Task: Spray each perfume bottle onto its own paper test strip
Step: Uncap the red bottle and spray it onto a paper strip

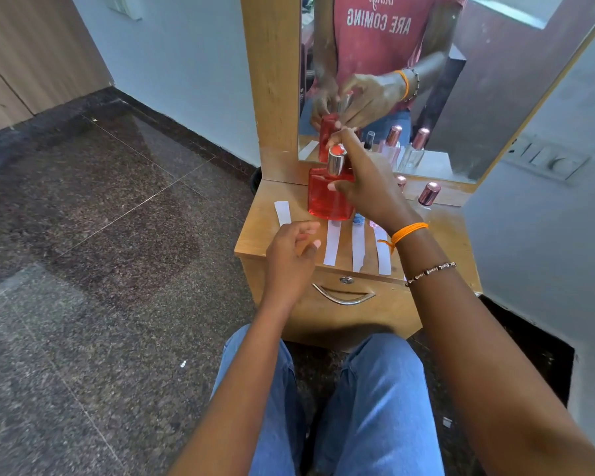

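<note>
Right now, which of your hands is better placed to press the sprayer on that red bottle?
The right hand: it already holds the red bottle, a finger by its silver cap. The left hand hovers empty near the paper strips.

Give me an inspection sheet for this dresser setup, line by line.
Surface: small wooden dresser top with a mirror behind and a drawer handle below.
Job's things: red perfume bottle with silver cap, upright; four white paper strips showing, side by side, the nearest ends overhanging the front edge; rose-capped bottles at the back right.
Clutter: nothing seen.
Grips: right hand holds the red bottle, thumb on its front, fingers by the cap; left hand loosely curled, empty, over the front edge.
Cables: nothing seen.
Surroundings: dark stone floor, pale wall, switch plate on the right.
</note>
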{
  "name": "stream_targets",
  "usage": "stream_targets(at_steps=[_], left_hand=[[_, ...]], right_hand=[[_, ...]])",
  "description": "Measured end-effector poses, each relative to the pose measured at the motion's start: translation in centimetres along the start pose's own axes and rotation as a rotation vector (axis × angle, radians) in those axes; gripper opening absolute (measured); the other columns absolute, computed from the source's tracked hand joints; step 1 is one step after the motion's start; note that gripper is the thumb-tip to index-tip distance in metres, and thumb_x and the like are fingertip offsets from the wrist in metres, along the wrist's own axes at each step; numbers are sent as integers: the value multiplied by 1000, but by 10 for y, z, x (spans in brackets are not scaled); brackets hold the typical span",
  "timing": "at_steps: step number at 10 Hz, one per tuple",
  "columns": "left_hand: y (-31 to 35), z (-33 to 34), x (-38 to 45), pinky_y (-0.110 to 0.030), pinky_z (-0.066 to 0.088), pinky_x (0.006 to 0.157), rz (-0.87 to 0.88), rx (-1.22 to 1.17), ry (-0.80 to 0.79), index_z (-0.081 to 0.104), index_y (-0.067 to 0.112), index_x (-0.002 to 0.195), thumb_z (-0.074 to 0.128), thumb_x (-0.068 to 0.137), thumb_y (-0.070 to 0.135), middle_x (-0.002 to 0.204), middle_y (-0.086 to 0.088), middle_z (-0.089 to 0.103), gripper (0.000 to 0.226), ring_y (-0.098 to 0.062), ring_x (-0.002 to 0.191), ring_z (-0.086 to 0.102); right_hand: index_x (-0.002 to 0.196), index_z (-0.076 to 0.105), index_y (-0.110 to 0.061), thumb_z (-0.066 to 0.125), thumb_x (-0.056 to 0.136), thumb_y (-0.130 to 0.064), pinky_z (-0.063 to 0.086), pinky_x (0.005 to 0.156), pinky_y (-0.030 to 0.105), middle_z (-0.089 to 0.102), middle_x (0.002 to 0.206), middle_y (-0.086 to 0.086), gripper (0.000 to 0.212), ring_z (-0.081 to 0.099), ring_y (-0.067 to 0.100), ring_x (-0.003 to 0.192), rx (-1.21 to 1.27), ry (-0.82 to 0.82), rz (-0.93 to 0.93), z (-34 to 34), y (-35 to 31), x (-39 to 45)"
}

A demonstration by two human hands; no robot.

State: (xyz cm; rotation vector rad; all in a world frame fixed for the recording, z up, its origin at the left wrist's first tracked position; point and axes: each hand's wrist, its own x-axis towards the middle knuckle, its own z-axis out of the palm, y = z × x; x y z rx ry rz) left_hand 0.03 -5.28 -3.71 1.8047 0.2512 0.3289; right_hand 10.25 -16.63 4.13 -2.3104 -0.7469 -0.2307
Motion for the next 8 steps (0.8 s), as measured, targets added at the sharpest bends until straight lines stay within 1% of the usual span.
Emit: stream_targets(at_steps=[1, 2, 3, 4, 5, 6, 7, 8], left_hand=[[-1, -2, 0, -13, 41, 85, -1, 16, 10, 63, 19, 105, 59, 87, 3, 112, 0, 64, 25, -9, 103, 59], [-2, -2, 1, -17, 42, 87, -8, 25, 1, 62, 21, 105, 59, 87, 3, 112, 1, 64, 26, -8, 102, 58], [-2, -1, 1, -22, 44, 90, -9, 39, -7, 62, 21, 105, 59, 87, 3, 111, 2, 63, 26, -8, 102, 58], [-2, -1, 2, -24, 45, 91, -4, 51, -14, 62, 21, 105, 58, 86, 2, 111, 2, 63, 27, -9, 102, 59], [-2, -1, 2, -23, 45, 90, -5, 52, -27, 61, 23, 104, 58, 86, 2, 111, 4, 63, 28, -8, 103, 58], [0, 0, 1, -20, 44, 89, -3, 74, -46, 62, 20, 106, 58, 87, 2, 113, 3, 63, 27, -7, 104, 57], [0, 1, 2, -21, 44, 90, 30, 103, -57, 64, 16, 106, 57, 86, 1, 113, 1, 64, 26, -8, 103, 58], [2, 5, -2, -18, 42, 87, 72, 187, -64, 65, 16, 104, 56, 87, 2, 110, 2, 63, 24, -7, 101, 57]], right_hand=[[120, 39, -12, 69, 76, 2, 35, 63, 30, 44, 66, -15, 54, 45, 20, 68, -28, -13, -10, 2, 4, 2], [125, 36, -16, 68, 78, 1, 42, 68, 34, 59, 86, -2, 59, 55, 24, 79, -30, -46, 6, 4, 6, 5], [126, 35, -17, 68, 78, 1, 42, 69, 35, 55, 89, 0, 61, 54, 25, 79, -61, -50, 19, 6, 9, 7], [136, 29, -21, 68, 79, 2, 48, 73, 40, 63, 103, 10, 73, 59, 29, 90, -58, -61, 50, 7, 10, 6], [139, 26, -25, 69, 78, 2, 51, 80, 44, 63, 115, 14, 80, 61, 33, 99, -35, -49, 68, 7, 9, 7], [136, 29, -22, 69, 78, 1, 50, 80, 44, 62, 118, 16, 74, 60, 36, 103, -55, -51, 73, 5, 7, 6], [133, 35, -18, 68, 79, 1, 51, 82, 47, 63, 112, 17, 66, 61, 33, 98, -24, -90, 71, 0, 4, 5], [124, 47, -11, 63, 81, 4, 50, 89, 39, 65, 112, 11, 49, 60, 26, 102, 16, 48, 16, -13, 2, -9]])
